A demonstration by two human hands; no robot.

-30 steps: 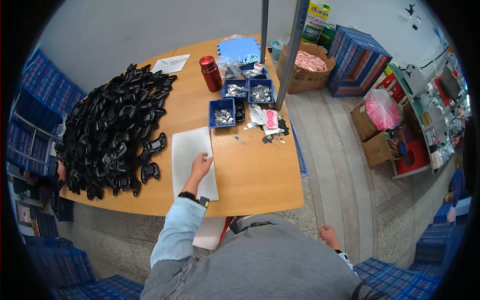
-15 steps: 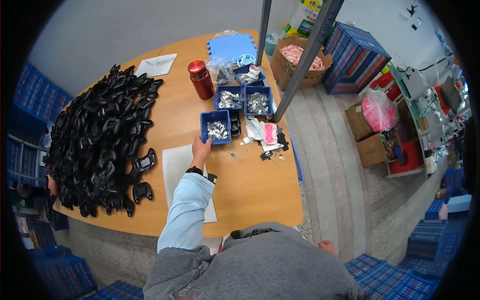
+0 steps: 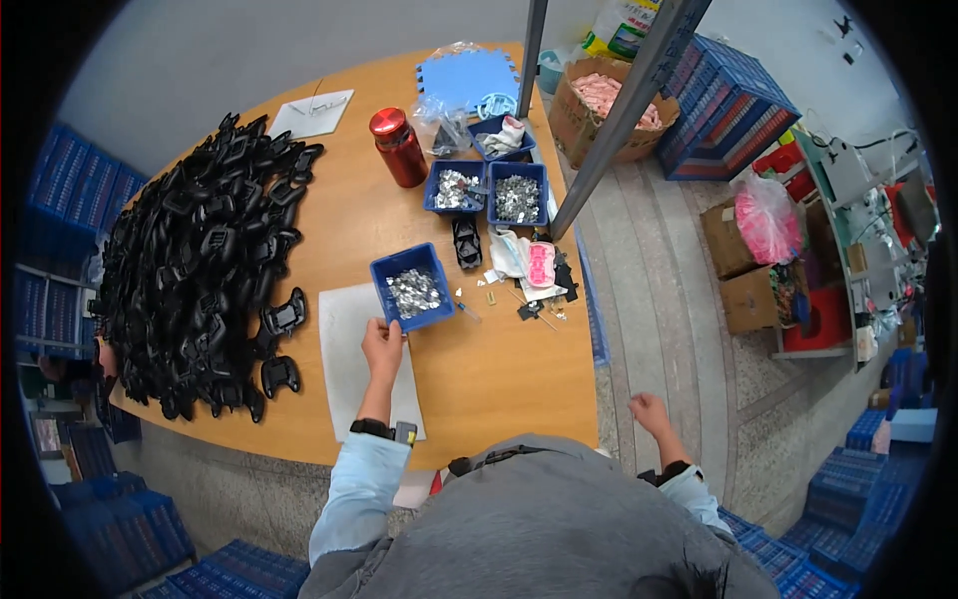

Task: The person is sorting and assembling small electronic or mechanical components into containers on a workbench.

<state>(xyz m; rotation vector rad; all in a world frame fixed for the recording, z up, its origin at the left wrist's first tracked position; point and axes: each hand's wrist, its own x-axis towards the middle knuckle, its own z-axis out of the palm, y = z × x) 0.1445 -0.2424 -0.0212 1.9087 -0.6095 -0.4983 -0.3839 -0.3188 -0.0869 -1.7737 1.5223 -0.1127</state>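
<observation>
My left hand [image 3: 383,346] grips the near edge of a small blue plastic bin [image 3: 431,318]. Small shiny silver metal pieces [image 3: 411,292] lie inside it. The bin is tilted a little and hangs over the right edge of a white mat [image 3: 342,349]; whether it touches the table cannot be told. Off the table's right side, my right hand [image 3: 651,411] is in the air with its fingers curled, and nothing shows in it. Two more blue bins stand further back, the left bin [image 3: 431,207] and the right bin [image 3: 545,210], both with silver pieces.
Black game controller shells [image 3: 205,265] form a big heap on the left. A red flask [image 3: 401,160], a black plastic part [image 3: 466,245], a pink block [image 3: 541,265] and a blue foam mat [image 3: 464,78] lie on the table. A grey metal post [image 3: 619,130] rises at the right edge.
The left hand has drawn the bin nearer and slightly left, uncovering the black part behind it. My right hand and forearm have come further into view.
</observation>
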